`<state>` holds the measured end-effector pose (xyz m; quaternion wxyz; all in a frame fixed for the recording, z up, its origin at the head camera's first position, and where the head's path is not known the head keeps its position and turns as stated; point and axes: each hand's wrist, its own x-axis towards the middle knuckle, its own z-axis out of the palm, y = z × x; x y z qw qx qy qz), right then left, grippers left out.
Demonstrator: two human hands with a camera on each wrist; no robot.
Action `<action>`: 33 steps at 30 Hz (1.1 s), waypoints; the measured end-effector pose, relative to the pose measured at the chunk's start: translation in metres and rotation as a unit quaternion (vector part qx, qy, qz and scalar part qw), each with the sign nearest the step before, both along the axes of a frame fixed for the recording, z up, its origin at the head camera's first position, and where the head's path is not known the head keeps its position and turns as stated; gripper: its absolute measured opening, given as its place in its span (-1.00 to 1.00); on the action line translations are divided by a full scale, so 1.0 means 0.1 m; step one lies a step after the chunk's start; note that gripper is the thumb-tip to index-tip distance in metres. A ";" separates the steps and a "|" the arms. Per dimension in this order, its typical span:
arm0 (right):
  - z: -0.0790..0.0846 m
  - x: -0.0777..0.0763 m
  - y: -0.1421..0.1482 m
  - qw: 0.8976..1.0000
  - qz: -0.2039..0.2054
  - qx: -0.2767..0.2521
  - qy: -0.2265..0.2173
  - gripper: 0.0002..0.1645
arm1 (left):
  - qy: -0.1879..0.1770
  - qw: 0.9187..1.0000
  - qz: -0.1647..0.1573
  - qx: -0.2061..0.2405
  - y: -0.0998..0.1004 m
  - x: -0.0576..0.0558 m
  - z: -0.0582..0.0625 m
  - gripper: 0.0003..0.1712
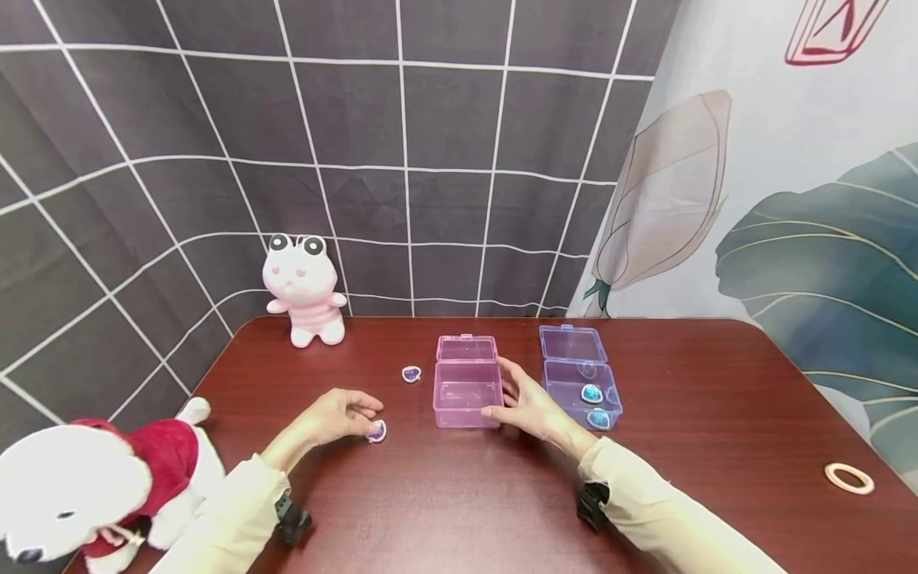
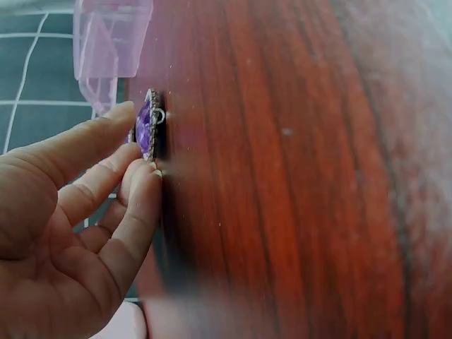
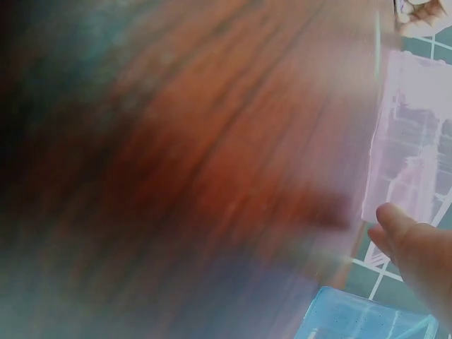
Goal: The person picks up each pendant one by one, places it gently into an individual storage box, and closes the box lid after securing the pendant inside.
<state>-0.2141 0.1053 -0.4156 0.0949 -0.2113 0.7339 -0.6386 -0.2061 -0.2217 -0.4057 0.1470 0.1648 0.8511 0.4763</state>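
My left hand (image 1: 337, 418) pinches a purple gem charm (image 1: 376, 431) with a pearly rim at its left edge, close to the tabletop. In the left wrist view the charm (image 2: 145, 127) sits edge-on between thumb and fingertips, a small loop on its rim. A second purple charm (image 1: 411, 374) lies farther back. My right hand (image 1: 532, 406) grips the front right corner of an open pink plastic box (image 1: 468, 418), thumb at the front and fingers along the side. No charm shows inside it. In the right wrist view the thumb (image 3: 402, 229) meets the box's corner.
Right of the pink box stands an open blue plastic box (image 1: 572, 344) holding several blue gem charms (image 1: 591, 394). A pink-and-white figurine (image 1: 304, 295) stands at the back left, a white plush dog (image 1: 64, 486) at the left edge. A wooden ring (image 1: 849, 478) lies far right.
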 end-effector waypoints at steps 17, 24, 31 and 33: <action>-0.02 -0.01 -0.01 1.000 -0.015 -0.006 -0.010 -0.05 | 0.012 1.000 -0.002 0.011 0.07 -0.10 0.02 -0.77; -0.01 -0.01 0.00 1.000 -0.019 -0.009 -0.009 -0.06 | -0.014 0.995 -0.006 0.098 0.48 -0.41 0.29 -0.68; -0.02 -0.01 -0.01 1.000 -0.013 -0.005 -0.015 -0.05 | 0.033 0.995 -0.093 -0.012 1.11 -0.60 0.44 -0.72; -0.02 0.00 -0.01 1.000 -0.016 -0.003 -0.015 -0.06 | 0.041 0.991 -0.116 -0.051 1.23 -0.62 0.44 -0.75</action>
